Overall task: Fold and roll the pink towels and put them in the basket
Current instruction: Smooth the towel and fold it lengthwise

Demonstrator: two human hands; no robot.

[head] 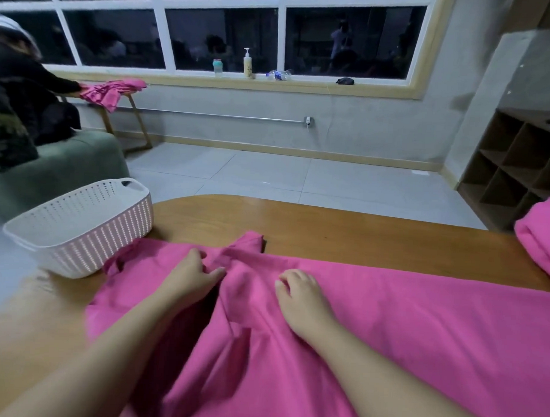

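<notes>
The left hand [194, 275] lay on the pink towel [341, 329] with its fingers bent into a raised fold of cloth, the thumb on one side of the ridge and the fingers on the other, so it seemed to be pinching that fold. The right hand [298, 295] rested just beside it on the same towel, knuckles up and fingers curled down against the fabric; whether it gripped cloth or only pressed on it could not be told.

The towel was spread across the wooden table [344, 229] in front of the person, rumpled, with one corner bunched toward the far edge. Its long axis ran roughly left to right, from near the basket out toward the right edge of the view, and the near part hung toward the person.

Judging by the creases, this was still the folding step: the cloth was not yet flat or doubled, and nothing was rolled. The next move probably called for smoothing the ridge between the hands and bringing one long edge over the other squarely, so that the later roll would stay even.

The white basket [79, 229] stood at the left end of the table, touching the towel's edge. Another pink towel [541, 236] lay at the far right.
</notes>
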